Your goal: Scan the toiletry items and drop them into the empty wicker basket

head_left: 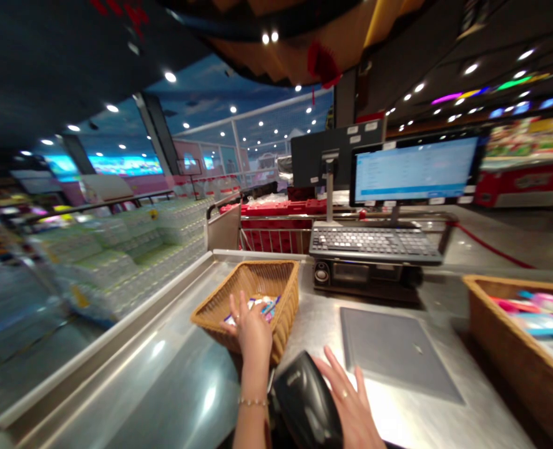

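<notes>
My left hand, with a beaded bracelet on the wrist, reaches into a wicker basket on the metal counter. Its fingers are spread over small white, blue and purple packets at the basket's bottom. Whether the fingertips touch them I cannot tell. Just right of that forearm stands a black handheld barcode scanner, its lower part cut off by the frame. Beside it is my right hand, a ring on one finger, fingers stretched out and apart. The scanner hides part of this hand.
A grey mat lies on the counter, behind it a keyboard and a lit monitor. A second wicker basket with colourful items stands at right. A raised metal edge borders the left side.
</notes>
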`<state>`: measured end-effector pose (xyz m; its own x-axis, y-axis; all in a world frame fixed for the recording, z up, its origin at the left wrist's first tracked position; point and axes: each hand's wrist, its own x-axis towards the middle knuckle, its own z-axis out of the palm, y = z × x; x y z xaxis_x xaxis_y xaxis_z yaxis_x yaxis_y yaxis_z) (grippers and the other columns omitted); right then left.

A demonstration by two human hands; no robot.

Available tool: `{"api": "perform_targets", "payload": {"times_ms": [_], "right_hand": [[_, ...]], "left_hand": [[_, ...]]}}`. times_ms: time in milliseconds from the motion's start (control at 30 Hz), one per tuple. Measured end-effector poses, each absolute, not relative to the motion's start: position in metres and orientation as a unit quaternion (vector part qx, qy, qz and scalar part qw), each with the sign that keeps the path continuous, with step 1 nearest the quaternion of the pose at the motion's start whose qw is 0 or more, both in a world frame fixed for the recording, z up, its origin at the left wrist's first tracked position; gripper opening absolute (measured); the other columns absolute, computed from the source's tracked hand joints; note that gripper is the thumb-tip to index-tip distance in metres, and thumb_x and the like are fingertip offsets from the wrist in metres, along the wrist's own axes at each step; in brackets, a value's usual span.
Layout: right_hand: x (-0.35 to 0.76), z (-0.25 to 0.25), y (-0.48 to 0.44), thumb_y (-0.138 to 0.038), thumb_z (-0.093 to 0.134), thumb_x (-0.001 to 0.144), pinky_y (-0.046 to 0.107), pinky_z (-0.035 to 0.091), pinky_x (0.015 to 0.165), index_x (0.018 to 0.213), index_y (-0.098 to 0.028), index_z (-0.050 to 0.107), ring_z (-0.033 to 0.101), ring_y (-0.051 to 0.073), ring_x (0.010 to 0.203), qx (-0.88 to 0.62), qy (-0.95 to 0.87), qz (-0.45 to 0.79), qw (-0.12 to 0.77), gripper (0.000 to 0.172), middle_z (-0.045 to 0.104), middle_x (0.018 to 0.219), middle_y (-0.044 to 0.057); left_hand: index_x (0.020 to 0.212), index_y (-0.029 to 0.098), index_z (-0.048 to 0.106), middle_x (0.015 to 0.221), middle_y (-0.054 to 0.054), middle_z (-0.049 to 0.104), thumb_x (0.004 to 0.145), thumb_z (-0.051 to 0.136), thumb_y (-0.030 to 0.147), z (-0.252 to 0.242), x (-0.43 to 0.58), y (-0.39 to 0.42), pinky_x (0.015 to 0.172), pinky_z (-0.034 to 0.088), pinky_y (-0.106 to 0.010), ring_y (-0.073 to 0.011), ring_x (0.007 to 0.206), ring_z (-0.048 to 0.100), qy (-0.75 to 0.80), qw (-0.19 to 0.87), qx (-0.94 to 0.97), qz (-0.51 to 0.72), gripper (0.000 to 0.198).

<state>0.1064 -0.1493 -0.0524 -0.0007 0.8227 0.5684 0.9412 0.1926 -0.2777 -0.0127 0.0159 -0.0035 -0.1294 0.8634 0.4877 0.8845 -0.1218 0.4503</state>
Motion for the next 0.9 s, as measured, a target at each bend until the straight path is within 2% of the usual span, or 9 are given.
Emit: {"api": "perform_targets", "payload": {"times_ms": [267, 467, 733, 900], "right_hand": [[0.108, -0.059, -0.146, -0.010, 0.052, 0.085, 0.074, 0.035, 0.100, 0.120, -0.027, 0.062, 0.049, 0.038, 0.131, -0.636, -0.701, -0.099, 0.307, 0.040, 0.062, 0.133, 0.007], [0.112, -0.065, -0.146, -0.011, 0.044, 0.088, 0.075, 0.035, 0.098, 0.122, -0.028, 0.060, 0.050, 0.038, 0.130, -0.631, -0.688, -0.121, 0.337, 0.041, 0.063, 0.132, 0.007], [0.122, -0.069, -0.154, -0.018, 0.048, 0.090, 0.077, 0.030, 0.099, 0.131, -0.031, 0.054, 0.048, 0.038, 0.131, -0.649, -0.672, -0.102, 0.343, 0.043, 0.062, 0.133, 0.008], [0.127, -0.069, -0.157, -0.015, 0.047, 0.090, 0.075, 0.033, 0.100, 0.124, -0.033, 0.060, 0.049, 0.037, 0.131, -0.663, -0.660, -0.085, 0.341, 0.040, 0.062, 0.134, 0.005]], "left_hand": [[0.108, 0.029, 0.072, 0.151, -0.014, 0.040, 0.084, 0.055, 0.017, 0.003, -0.003, 0.002, 0.108, 0.018, -0.074, -0.0364, 0.146, 0.022, -0.656, 0.026, -0.670, -0.347, 0.032], [0.107, 0.030, 0.072, 0.151, -0.014, 0.041, 0.086, 0.056, 0.019, 0.006, 0.011, -0.008, 0.107, 0.015, -0.076, -0.0370, 0.146, 0.023, -0.632, 0.043, -0.688, -0.353, 0.029], [0.109, 0.032, 0.071, 0.152, -0.012, 0.040, 0.082, 0.061, 0.017, 0.012, 0.037, -0.021, 0.106, 0.015, -0.077, -0.0375, 0.146, 0.022, -0.617, 0.011, -0.707, -0.346, 0.032], [0.107, 0.030, 0.072, 0.152, -0.012, 0.040, 0.081, 0.062, 0.016, 0.013, 0.048, -0.026, 0.107, 0.015, -0.076, -0.0377, 0.146, 0.022, -0.605, 0.005, -0.716, -0.348, 0.031]]}}
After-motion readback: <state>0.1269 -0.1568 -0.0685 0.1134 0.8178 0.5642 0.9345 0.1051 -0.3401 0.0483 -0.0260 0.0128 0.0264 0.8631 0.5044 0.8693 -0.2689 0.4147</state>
